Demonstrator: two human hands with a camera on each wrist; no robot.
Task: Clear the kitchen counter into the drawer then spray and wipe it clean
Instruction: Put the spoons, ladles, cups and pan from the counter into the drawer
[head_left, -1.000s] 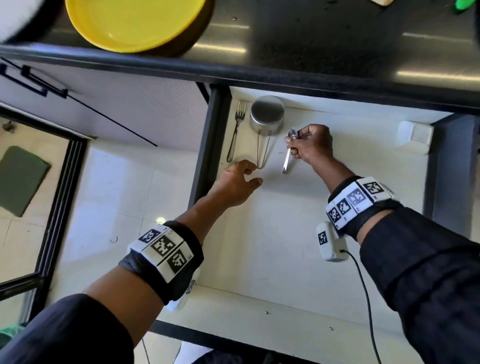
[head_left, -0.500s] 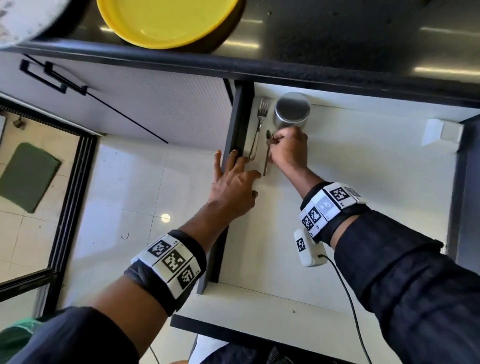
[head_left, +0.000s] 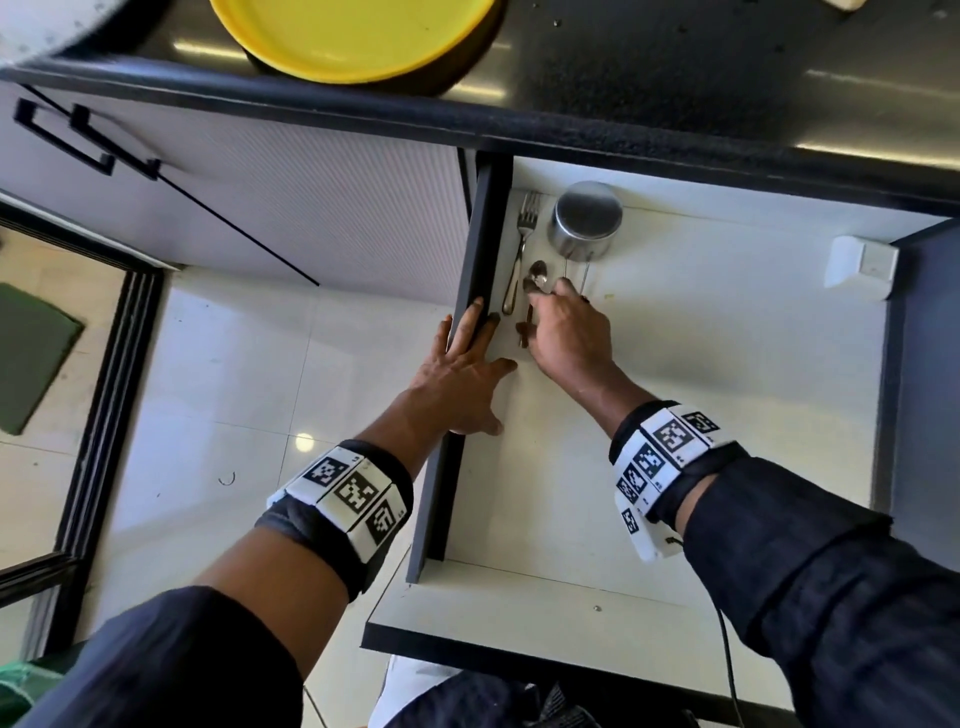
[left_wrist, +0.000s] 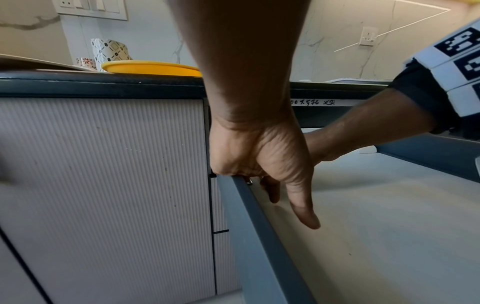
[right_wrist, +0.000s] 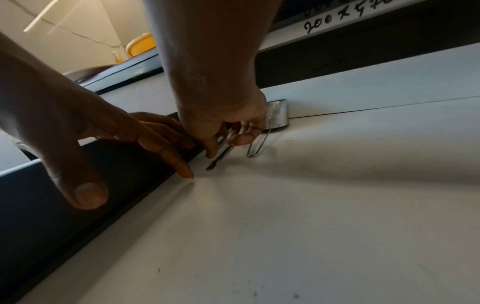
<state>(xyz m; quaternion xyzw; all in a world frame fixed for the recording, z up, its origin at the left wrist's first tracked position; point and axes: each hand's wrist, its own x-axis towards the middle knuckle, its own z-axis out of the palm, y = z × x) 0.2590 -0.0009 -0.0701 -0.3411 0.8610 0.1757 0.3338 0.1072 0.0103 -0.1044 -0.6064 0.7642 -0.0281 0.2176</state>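
Observation:
The drawer (head_left: 675, 415) stands pulled out under the black counter (head_left: 675, 67). At its back left lie a fork (head_left: 522, 249) and a steel cup (head_left: 587, 218) with a wire handle (right_wrist: 257, 144). Between them my right hand (head_left: 545, 312) pinches a spoon (head_left: 536, 278). The spoon's handle tip (right_wrist: 217, 161) touches the drawer floor. My left hand (head_left: 467, 358) rests on the drawer's dark left wall (head_left: 483, 234) with its fingers straight and its thumb (left_wrist: 303, 211) hanging inside. A yellow plate (head_left: 348, 31) sits on the counter.
A white block (head_left: 860, 265) sits in the drawer's back right corner. Left of the drawer is a ribbed white cabinet front (head_left: 311, 208) with a black handle (head_left: 67, 140). White floor tiles and a green mat (head_left: 26, 358) lie below. Patterned cups (left_wrist: 109, 51) stand on the counter.
My right hand carried the spoon left, from right of the cup's handle to beside the fork, and lowered it. My left hand moved from the drawer floor onto the left wall.

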